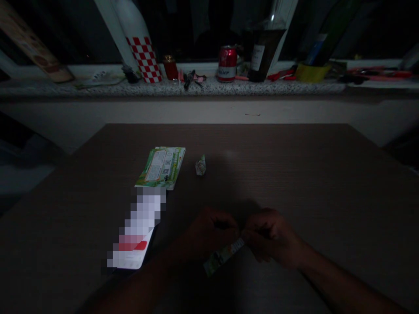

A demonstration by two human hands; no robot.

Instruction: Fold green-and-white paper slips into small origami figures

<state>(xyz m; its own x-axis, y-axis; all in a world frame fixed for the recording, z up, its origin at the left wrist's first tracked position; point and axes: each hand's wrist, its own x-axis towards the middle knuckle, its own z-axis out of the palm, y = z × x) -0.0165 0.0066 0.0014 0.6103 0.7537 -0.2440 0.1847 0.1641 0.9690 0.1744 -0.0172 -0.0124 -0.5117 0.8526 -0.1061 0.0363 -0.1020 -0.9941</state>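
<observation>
Both of my hands meet low in the middle of the view, just above the table. My left hand (pixel 214 231) pinches a narrow strip of green printed paper (pixel 222 258) near its upper right end. Close against it, my right hand (pixel 271 237) is closed on the same end of the strip, thumb and forefinger together. The strip's free end hangs toward the lower left. The part between the fingertips is hidden. Beyond the hands stands a small folded piece of printed paper (pixel 200 165), and left of it lies a stack of green printed leaflets (pixel 162 168).
A phone (pixel 137 257) with a lit, partly blurred screen lies on the dark wooden table (pixel 294 174), beside my left forearm. Along the stone windowsill (pixel 196 89) stand a red-and-white checked bottle (pixel 144 52), a red can (pixel 227 63), a small jar (pixel 170 67) and a dark bag (pixel 262 56).
</observation>
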